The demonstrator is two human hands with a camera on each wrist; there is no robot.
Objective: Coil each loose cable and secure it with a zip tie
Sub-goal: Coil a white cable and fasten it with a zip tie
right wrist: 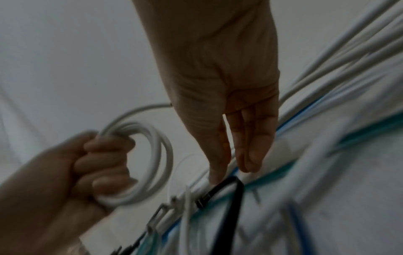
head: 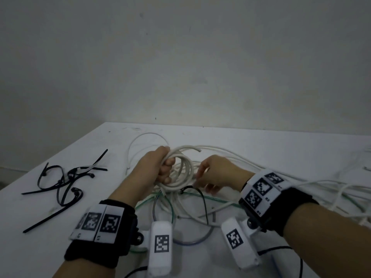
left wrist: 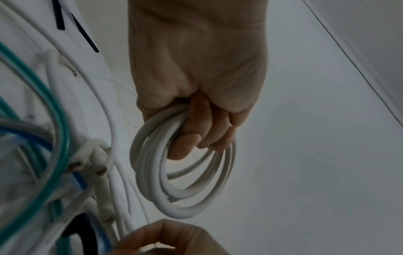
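Only one white coil [head: 181, 170] in left hand [head: 158, 167]; right hand [head: 216, 173] beside.

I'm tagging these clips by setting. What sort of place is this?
Probably a plain workroom or recording setup, not a home: a bare white table against a blank wall, loose cables and black zip ties spread out.

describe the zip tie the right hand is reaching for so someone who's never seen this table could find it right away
On the white table, look into the cable tangle between the two hands. Just under the white coil gripped by the left hand, at the fingertips of the right hand, lies a black zip tie. Unlike the loose black ties at the table's left, it sits alone, looped over white and green cables.
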